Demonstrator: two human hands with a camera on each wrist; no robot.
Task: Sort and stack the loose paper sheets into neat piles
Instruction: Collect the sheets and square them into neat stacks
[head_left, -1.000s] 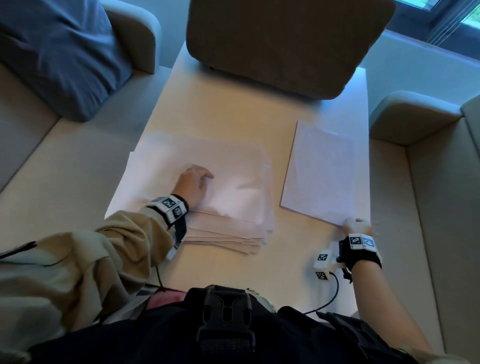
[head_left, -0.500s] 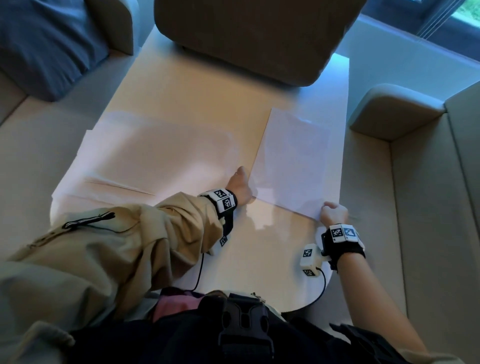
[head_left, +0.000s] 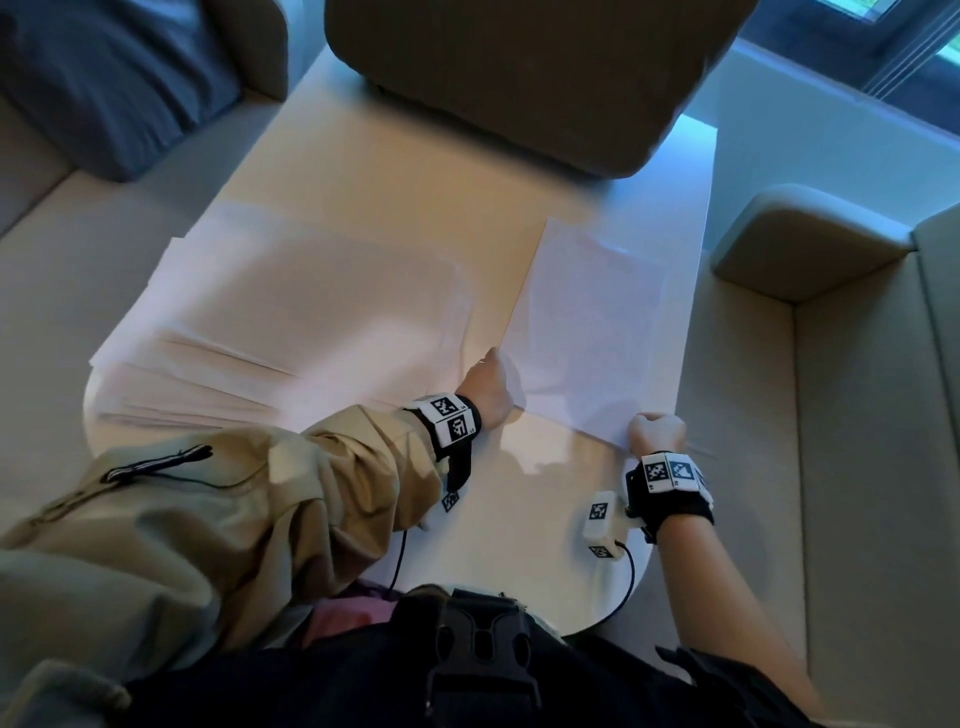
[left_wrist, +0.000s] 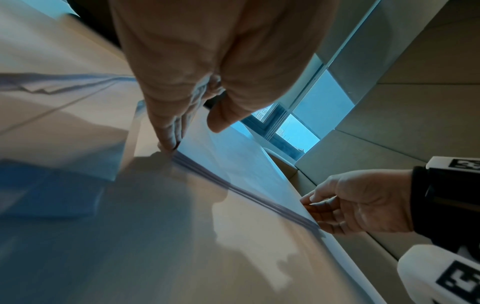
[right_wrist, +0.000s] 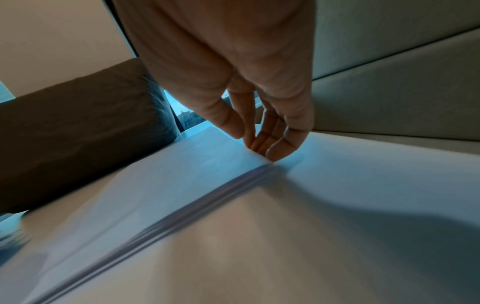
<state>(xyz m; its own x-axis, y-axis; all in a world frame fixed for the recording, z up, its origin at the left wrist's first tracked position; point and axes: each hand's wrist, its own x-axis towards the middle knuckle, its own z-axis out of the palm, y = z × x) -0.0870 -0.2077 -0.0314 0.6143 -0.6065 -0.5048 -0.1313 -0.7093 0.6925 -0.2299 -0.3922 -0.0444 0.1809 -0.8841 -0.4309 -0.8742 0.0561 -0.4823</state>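
A squared pile of white sheets (head_left: 587, 332) lies on the right part of the table. My left hand (head_left: 488, 382) is at its near left corner. In the left wrist view its straight fingers (left_wrist: 168, 139) press against the pile's (left_wrist: 233, 160) left edge, with the thumb raised over the top sheet. My right hand (head_left: 655, 430) is at the near right corner. There its thumb lies on top and its curled fingers (right_wrist: 272, 148) sit against the pile's (right_wrist: 202, 164) edge, pinching the corner. A wide, loosely fanned heap of sheets (head_left: 291, 322) covers the table's left part.
The pale table (head_left: 395, 176) runs away from me, with a bare strip between the two paper groups. A brown cushion (head_left: 519, 67) overhangs its far end. A blue cushion (head_left: 104, 67) lies on the sofa to the left. A sofa armrest (head_left: 800, 244) stands close on the right.
My left hand left the fanned heap and moved right to the near left corner of the right pile. The right hand stayed at the near right corner. The head view shifted.
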